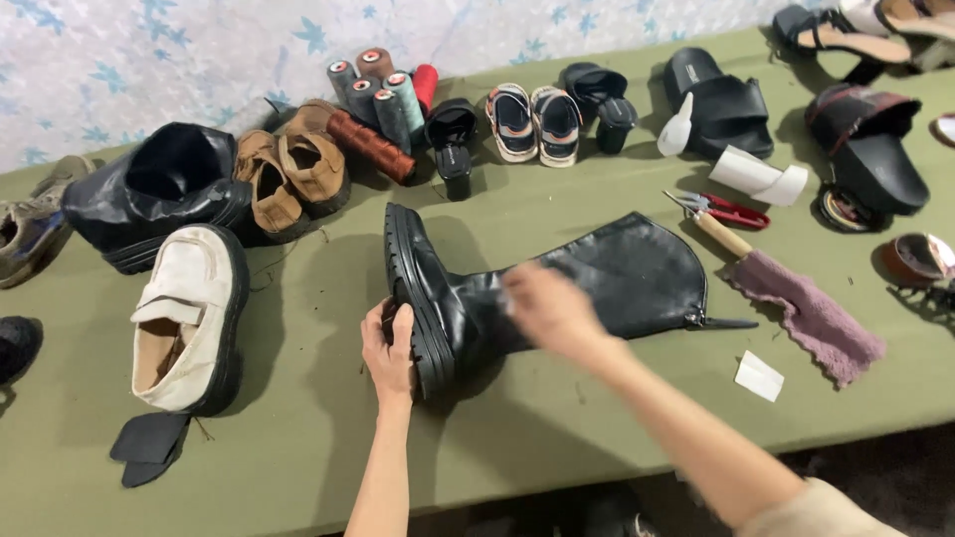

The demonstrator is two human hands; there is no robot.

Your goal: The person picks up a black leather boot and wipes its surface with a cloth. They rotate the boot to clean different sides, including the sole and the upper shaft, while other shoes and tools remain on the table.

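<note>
Left hand (388, 350) clamped on the sole of the black boot (557, 288), right hand (549, 310) blurred over its shaft, grip unclear; awl (718, 231) and scissors (731, 210) untouched at two o'clock.

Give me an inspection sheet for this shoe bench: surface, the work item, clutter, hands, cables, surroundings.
Surface: green cloth-covered table, with loose thread bits.
Work item: tall black boot lying on its side, sole toward the left, zip pull at the shaft's end.
Clutter: cream shoe, brown shoes, thread spools, small sandals, black slides, red snips, wooden-handled tool, mauve cloth.
Hands: left hand grips the boot's sole; right hand blurred over the shaft, contact unclear.
Cables: nothing seen.
Surroundings: pale wall covering with blue stars behind.
</note>
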